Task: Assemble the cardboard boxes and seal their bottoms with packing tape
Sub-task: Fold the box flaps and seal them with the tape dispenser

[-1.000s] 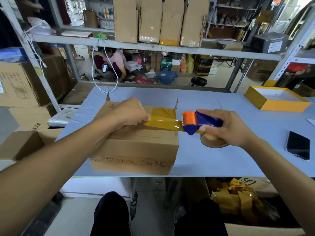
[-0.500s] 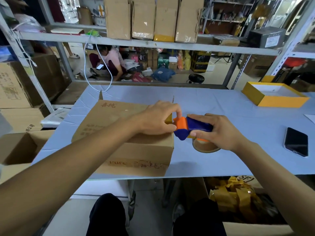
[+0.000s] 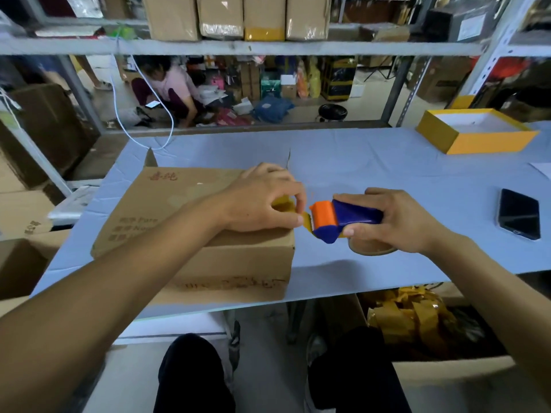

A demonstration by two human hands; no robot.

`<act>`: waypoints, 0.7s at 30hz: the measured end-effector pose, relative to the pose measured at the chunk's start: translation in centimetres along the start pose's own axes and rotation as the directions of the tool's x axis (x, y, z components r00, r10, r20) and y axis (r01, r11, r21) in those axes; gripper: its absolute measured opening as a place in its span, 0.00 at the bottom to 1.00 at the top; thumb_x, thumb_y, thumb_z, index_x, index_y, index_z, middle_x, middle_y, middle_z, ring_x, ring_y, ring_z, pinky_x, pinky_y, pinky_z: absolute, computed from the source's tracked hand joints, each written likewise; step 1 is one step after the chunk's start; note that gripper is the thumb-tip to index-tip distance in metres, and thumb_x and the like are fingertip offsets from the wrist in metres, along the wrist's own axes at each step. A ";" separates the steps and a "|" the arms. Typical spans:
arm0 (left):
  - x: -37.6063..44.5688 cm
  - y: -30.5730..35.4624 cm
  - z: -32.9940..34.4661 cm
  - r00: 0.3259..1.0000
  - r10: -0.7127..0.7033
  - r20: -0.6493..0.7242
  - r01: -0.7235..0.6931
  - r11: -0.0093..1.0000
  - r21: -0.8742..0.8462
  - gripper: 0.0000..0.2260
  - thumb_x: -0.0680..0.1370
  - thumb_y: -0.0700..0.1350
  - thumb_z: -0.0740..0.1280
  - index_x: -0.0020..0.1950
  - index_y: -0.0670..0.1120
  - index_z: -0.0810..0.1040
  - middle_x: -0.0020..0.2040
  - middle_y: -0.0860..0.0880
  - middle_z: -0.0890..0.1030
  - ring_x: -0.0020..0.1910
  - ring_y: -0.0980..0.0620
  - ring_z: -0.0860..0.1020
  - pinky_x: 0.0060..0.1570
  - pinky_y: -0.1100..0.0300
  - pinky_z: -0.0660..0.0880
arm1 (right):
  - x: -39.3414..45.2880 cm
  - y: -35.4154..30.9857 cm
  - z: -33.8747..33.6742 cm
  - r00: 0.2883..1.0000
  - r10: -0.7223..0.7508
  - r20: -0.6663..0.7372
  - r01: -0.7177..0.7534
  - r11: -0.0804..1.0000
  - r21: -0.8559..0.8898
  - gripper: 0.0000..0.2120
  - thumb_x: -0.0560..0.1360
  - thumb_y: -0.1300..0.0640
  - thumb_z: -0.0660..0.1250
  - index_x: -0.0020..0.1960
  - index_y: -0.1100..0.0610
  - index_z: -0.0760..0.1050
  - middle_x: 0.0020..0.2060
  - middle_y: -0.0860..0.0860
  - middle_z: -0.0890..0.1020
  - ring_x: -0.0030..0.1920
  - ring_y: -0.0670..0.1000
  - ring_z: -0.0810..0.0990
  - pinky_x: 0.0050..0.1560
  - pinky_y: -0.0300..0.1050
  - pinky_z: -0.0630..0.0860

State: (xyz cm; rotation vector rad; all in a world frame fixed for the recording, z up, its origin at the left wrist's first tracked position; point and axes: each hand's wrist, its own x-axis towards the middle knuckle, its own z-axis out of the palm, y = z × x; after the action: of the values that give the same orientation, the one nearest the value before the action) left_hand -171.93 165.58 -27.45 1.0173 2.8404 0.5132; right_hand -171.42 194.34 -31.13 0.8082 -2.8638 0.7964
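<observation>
A brown cardboard box (image 3: 185, 210) lies on the light blue table (image 3: 387, 174), near its front left edge, flaps toward the far side. My left hand (image 3: 262, 198) rests on the box's right end and pinches the end of the yellowish tape (image 3: 286, 205) at the corner. My right hand (image 3: 399, 222) grips the blue and orange tape dispenser (image 3: 340, 217) just right of the box, its brown roll (image 3: 371, 248) underneath. A short strip of tape runs from the dispenser's blade to my left fingers.
A black phone (image 3: 518, 214) lies at the table's right. A yellow box lid (image 3: 477, 131) sits at the far right. An open carton with crumpled tape scraps (image 3: 417, 320) stands under the table. Cartons stack at the left (image 3: 26, 204). A person (image 3: 170, 87) crouches beyond the shelving.
The long stretch of tape pulled out a second ago has closed up. My left hand slid right along the box top to its right end, close to the dispenser.
</observation>
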 end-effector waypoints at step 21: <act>0.0 0.6 0.3 1.000 -0.015 0.004 0.015 0.997 0.075 0.13 0.70 0.63 0.56 0.38 0.60 0.77 0.55 0.57 0.72 0.62 0.51 0.63 0.60 0.52 0.62 | 2.1 -2.4 2.4 0.995 -0.066 0.075 0.067 0.997 -0.022 0.31 0.68 0.30 0.66 0.67 0.42 0.74 0.44 0.38 0.78 0.44 0.42 0.78 0.43 0.37 0.70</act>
State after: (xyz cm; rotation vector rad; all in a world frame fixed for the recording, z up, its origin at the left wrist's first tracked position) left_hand -171.49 166.11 -27.46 1.0065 2.8808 0.4049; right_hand -171.80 190.45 -31.70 0.9442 -2.8869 0.7380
